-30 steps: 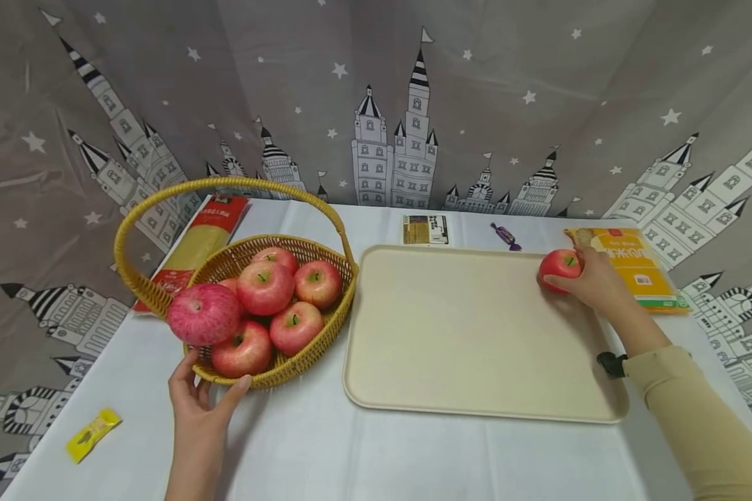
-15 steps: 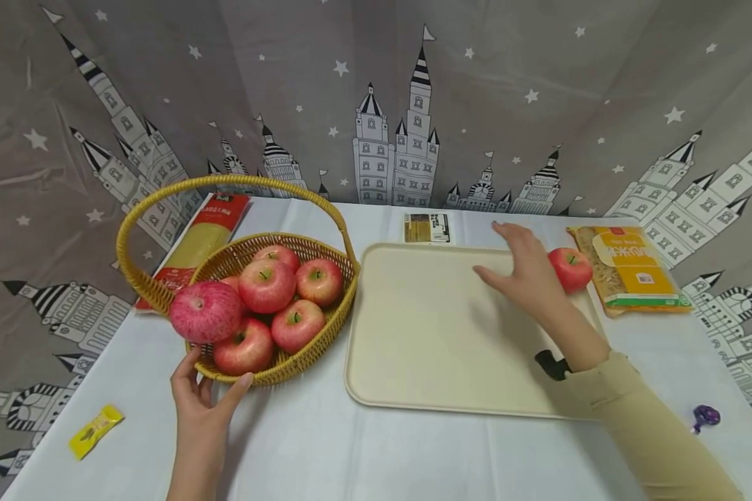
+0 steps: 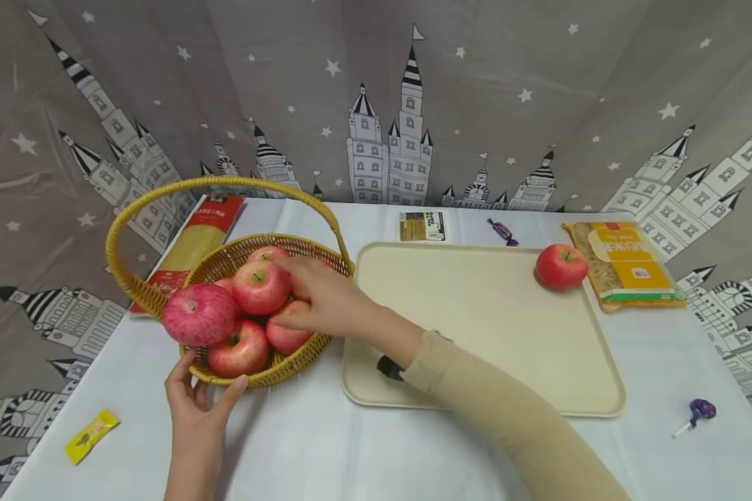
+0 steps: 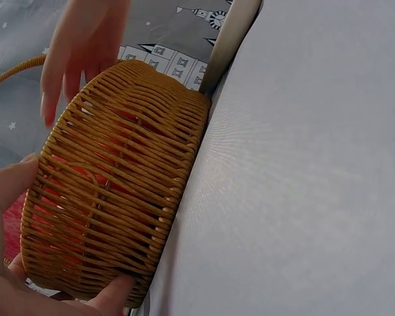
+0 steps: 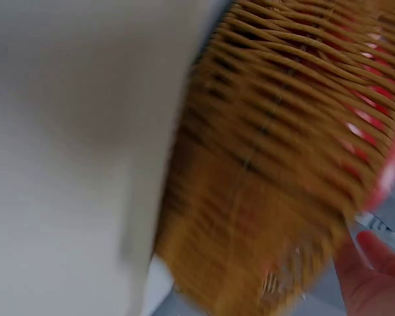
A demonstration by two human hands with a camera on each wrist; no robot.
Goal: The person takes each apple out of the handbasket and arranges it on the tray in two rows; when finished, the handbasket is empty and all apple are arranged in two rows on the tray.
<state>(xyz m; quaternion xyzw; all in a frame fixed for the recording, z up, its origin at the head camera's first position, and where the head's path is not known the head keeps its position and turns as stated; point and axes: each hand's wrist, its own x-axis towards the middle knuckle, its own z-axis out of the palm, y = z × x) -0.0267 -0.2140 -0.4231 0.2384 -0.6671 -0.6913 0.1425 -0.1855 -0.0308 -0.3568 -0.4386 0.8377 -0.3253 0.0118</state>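
A yellow wicker basket (image 3: 303, 356) with a tall arched handle holds several red apples (image 3: 238, 349). One streaked pink apple (image 3: 199, 315) sits highest at its left rim. My left hand (image 3: 194, 410) grips the basket's near side, its thumb at the rim and fingers against the weave (image 4: 118, 197). Above the basket's right part, my right hand (image 3: 332, 296) reaches over the apples with fingers spread and nothing held; it hides part of the apples there. A single apple (image 3: 561, 267) rests in the far right corner of the beige tray (image 3: 476, 313).
Behind the basket lies a red-and-yellow food packet (image 3: 200, 233). An orange packet (image 3: 627, 264) is right of the tray. Small items lie around: a flat card-like packet (image 3: 422, 227), a purple wrapped candy (image 3: 503, 232), a purple lollipop (image 3: 700, 410) and a yellow wrapped candy (image 3: 92, 436).
My right hand has let go of the apple at the tray's far right corner and swung left across the tray to above the basket. My left hand has stayed on the basket.
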